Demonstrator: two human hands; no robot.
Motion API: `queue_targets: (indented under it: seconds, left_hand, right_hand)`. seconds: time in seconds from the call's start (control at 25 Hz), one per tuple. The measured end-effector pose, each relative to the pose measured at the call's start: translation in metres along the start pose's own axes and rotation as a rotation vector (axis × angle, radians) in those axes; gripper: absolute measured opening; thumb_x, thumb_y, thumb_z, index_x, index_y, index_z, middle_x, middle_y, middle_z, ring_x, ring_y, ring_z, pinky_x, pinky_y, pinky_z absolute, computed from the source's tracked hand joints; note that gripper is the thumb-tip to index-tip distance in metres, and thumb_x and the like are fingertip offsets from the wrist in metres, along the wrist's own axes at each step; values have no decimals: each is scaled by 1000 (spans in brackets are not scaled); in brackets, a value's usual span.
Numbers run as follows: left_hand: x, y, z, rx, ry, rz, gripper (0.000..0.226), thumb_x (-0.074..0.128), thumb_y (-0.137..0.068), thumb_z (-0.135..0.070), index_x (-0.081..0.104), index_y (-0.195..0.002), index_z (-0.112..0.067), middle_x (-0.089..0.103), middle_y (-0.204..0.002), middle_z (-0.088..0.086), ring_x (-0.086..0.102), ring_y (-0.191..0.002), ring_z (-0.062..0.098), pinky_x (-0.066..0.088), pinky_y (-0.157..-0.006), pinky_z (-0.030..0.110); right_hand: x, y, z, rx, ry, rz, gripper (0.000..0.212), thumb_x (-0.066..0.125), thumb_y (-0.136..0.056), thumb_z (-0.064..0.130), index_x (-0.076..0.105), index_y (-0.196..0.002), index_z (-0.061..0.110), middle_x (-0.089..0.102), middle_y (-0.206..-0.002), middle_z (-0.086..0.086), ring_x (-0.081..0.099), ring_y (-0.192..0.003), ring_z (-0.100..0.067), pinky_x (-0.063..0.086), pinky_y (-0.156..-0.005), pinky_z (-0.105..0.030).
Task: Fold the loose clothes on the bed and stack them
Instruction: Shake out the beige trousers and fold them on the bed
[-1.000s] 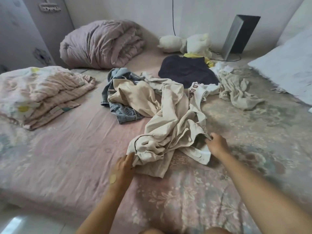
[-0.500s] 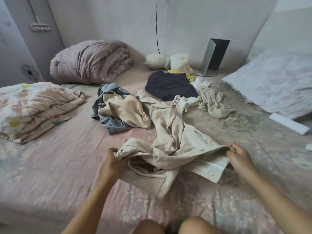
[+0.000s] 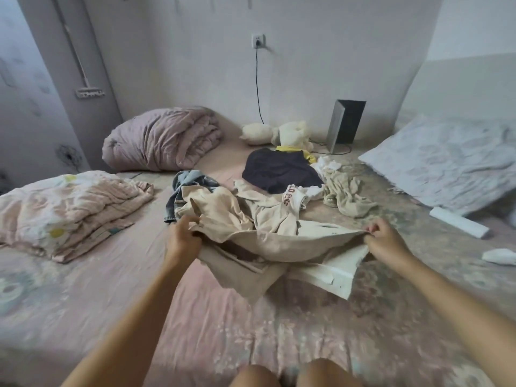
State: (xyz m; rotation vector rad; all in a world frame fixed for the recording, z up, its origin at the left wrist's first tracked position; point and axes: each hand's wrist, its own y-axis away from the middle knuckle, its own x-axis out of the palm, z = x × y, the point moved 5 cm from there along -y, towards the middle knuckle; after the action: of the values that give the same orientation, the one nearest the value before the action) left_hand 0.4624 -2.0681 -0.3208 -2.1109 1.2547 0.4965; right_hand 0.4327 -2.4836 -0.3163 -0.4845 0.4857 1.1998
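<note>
From the head view, we have our left hand [image 3: 183, 237] and right hand [image 3: 384, 241] each pinching an edge of the beige trousers [image 3: 268, 247], held stretched just above the bed [image 3: 111, 289]. Nothing looks folded yet, we judge: the jeans [image 3: 184, 188], a cream shirt [image 3: 290, 202], a dark top [image 3: 279, 170] and a towel [image 3: 346, 196] lie loose behind, no stack begun.

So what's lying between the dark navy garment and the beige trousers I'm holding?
In the head view, a crumpled cream top with red lettering lies between the dark navy garment and the beige trousers, overlapping both.
</note>
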Motion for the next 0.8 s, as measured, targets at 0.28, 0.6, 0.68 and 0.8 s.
queue_targets:
  seconds: [0.28,0.6,0.68,0.8]
  left_hand:
    - [-95,-67,-109,-57,273,-163,42,38,-79,10,67,-102,-9,60,-102,20,60,-88,34,53,-56,29]
    - [-184,-107,-232,24,711,-200,24,56,-77,8,73,-87,-6,64,-65,1,61,-73,21,53,-67,24]
    - [-209,-111,-263,120,728,-207,20,61,-74,7,69,-80,-11,63,-65,0,59,-72,19,52,-66,24]
    - [-238,-121,-296,275,513,-332,33,56,-77,6,66,-104,-10,66,-96,8,60,-90,23,48,-76,26]
  right_hand:
    - [-68,-39,115,38,-585,-41,42,24,-83,-19,60,-84,3,59,-79,-17,64,-48,-23,53,-40,-26]
    - [-173,-55,252,-161,-822,-179,34,31,-80,-21,56,-69,-1,60,-76,-17,65,-57,-23,59,-58,-32]
    - [-201,-56,282,-228,-760,-245,36,32,-81,-18,56,-67,4,59,-74,-10,63,-62,-20,58,-54,-27]
    - [-241,-62,315,-318,-655,-380,25,46,-80,-2,55,-63,14,56,-72,0,59,-72,-18,50,-61,-27]
